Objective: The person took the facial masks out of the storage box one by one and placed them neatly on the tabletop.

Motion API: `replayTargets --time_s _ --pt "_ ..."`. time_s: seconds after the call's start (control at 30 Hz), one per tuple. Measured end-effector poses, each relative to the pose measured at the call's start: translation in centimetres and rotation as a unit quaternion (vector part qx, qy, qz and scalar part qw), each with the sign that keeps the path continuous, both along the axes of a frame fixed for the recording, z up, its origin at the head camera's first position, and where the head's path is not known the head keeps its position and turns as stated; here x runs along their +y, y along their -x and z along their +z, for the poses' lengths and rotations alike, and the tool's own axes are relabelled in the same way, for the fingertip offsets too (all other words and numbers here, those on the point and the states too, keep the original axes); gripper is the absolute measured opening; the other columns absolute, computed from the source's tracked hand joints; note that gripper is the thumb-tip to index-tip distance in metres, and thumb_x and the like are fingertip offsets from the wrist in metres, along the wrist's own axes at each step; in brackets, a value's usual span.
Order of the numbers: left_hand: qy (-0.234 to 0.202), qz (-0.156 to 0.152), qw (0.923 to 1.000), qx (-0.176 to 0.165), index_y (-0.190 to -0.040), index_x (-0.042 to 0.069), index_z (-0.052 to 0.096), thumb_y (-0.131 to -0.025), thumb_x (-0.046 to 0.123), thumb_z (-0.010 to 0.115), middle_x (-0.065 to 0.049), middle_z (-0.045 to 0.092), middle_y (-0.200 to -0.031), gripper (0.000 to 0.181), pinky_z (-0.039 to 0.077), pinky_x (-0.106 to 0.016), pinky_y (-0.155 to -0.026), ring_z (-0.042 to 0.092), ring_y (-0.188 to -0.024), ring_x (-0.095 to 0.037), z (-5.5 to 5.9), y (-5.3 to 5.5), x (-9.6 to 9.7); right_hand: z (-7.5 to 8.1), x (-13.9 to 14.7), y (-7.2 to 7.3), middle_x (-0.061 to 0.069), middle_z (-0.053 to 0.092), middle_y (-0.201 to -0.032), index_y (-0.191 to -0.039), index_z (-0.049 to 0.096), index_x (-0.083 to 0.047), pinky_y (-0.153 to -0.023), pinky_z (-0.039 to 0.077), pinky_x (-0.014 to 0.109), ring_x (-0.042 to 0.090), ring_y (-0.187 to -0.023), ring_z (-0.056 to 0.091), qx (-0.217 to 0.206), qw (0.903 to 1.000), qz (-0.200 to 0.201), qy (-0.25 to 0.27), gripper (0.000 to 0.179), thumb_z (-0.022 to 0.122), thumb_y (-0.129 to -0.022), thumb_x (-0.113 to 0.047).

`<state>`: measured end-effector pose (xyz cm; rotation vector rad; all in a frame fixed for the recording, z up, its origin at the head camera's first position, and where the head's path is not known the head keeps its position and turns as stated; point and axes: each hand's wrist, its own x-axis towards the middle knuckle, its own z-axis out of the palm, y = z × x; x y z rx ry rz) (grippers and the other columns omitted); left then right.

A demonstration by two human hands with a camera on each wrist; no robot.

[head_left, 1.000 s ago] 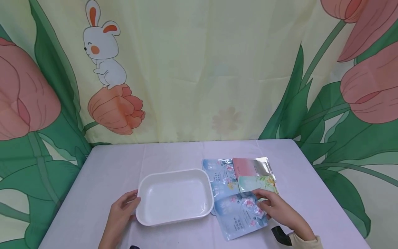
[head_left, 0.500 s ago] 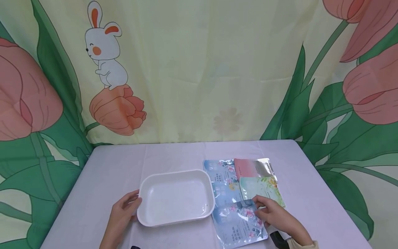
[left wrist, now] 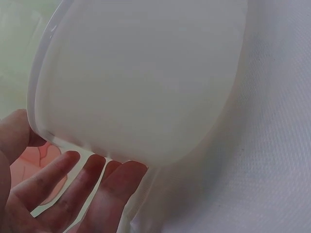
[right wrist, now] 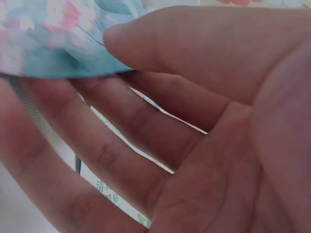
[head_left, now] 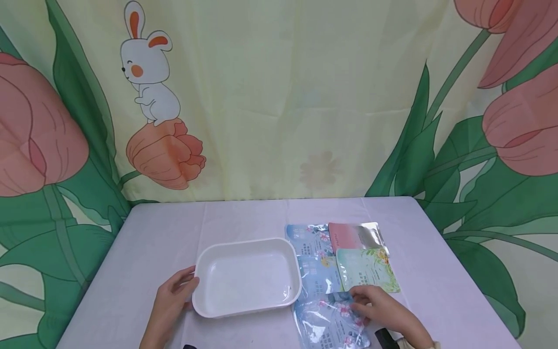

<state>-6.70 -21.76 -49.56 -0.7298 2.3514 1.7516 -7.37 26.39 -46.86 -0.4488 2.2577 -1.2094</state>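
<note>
A white rectangular tray [head_left: 246, 276] with rounded corners rests on the table. My left hand [head_left: 170, 300] holds its left end; in the left wrist view the thumb lies at the rim and the fingers [left wrist: 92, 170] touch the outer wall. My right hand [head_left: 383, 308] pinches the right edge of a glossy blue floral sachet [head_left: 327, 325] at the near side. In the right wrist view the thumb [right wrist: 141, 43] lies on top of that sachet [right wrist: 68, 39] and fingers are underneath. The sachet's near end runs out of the head view.
Beyond the held sachet lie two more blue sachets, one far [head_left: 307, 240] and one nearer [head_left: 318, 276], partly overlapped. A pink and silver sachet [head_left: 355, 236] and a green floral one [head_left: 368, 270] lie to their right. A patterned curtain [head_left: 279, 97] hangs behind the table.
My right hand has brought the blue sachet nearer to me and slightly left, uncovering more of the green sachet and the blue one beneath. The left hand and tray stay in place.
</note>
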Motion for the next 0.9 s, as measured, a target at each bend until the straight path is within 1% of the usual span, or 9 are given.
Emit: replayTargets --time_s 0.13,0.27,0.47,0.57,0.77,0.9 --pt "-0.001 -0.001 1.0000 0.002 -0.141 0.015 0.053 -0.089 0.045 0.070 -0.017 0.055 -0.137 0.063 0.059 -0.028 -0.067 0.059 -0.117 -0.027 0.0 0.0 0.0 0.1 -0.1 -0.2 0.010 0.069 -0.090 -0.113 0.065 0.008 -0.052 0.055 0.029 0.011 -0.068 0.061 0.003 0.9998 0.001 -0.021 0.027 0.062 -0.096 -0.013" --pt "-0.002 0.000 1.0000 0.002 -0.141 0.014 0.053 -0.089 0.045 0.070 -0.017 0.055 -0.137 0.063 0.059 -0.028 -0.067 0.060 -0.117 -0.027 0.1 0.0 0.1 0.3 0.0 -0.3 0.008 0.069 -0.090 -0.113 0.067 0.007 -0.053 0.054 0.028 0.011 -0.069 0.061 0.001 0.9993 -0.002 -0.037 0.029 0.063 -0.096 -0.015" --pt "-0.004 0.002 1.0000 0.001 -0.141 0.014 0.052 -0.088 0.045 0.071 -0.018 0.055 -0.138 0.064 0.059 -0.028 -0.067 0.059 -0.118 -0.029 0.1 0.0 0.2 0.7 0.7 -0.2 0.007 0.069 -0.091 -0.108 0.069 0.005 -0.053 0.052 0.025 0.009 -0.068 0.058 0.033 0.9975 -0.016 -0.060 0.023 0.063 -0.095 -0.013" --pt "-0.003 0.002 1.0000 0.002 -0.141 0.014 0.052 -0.088 0.045 0.071 -0.019 0.054 -0.138 0.064 0.059 -0.028 -0.067 0.059 -0.118 -0.029 0.1 0.0 0.2 0.8 1.0 -0.1 0.007 0.069 -0.092 -0.107 0.069 0.004 -0.054 0.052 0.024 0.008 -0.069 0.057 0.041 0.9970 -0.019 -0.064 0.021 0.063 -0.095 -0.012" --pt "0.002 0.002 1.0000 0.003 -0.140 0.013 0.052 -0.089 0.045 0.071 -0.020 0.055 -0.137 0.064 0.059 -0.027 -0.068 0.060 -0.116 -0.029 0.1 0.0 0.2 1.1 1.1 0.2 0.008 0.068 -0.093 -0.109 0.067 0.003 -0.055 0.054 0.027 0.010 -0.073 0.058 0.046 0.9971 -0.022 -0.057 0.021 0.064 -0.095 -0.012" --pt "0.007 0.000 1.0000 0.007 -0.140 0.013 0.052 -0.089 0.047 0.070 -0.019 0.055 -0.137 0.064 0.060 -0.027 -0.072 0.059 -0.119 -0.030 0.2 0.0 0.1 1.5 1.0 0.4 0.006 0.068 -0.095 -0.111 0.066 0.002 -0.058 0.054 0.025 0.009 -0.077 0.058 0.068 0.9952 -0.025 -0.065 0.022 0.064 -0.096 -0.014"
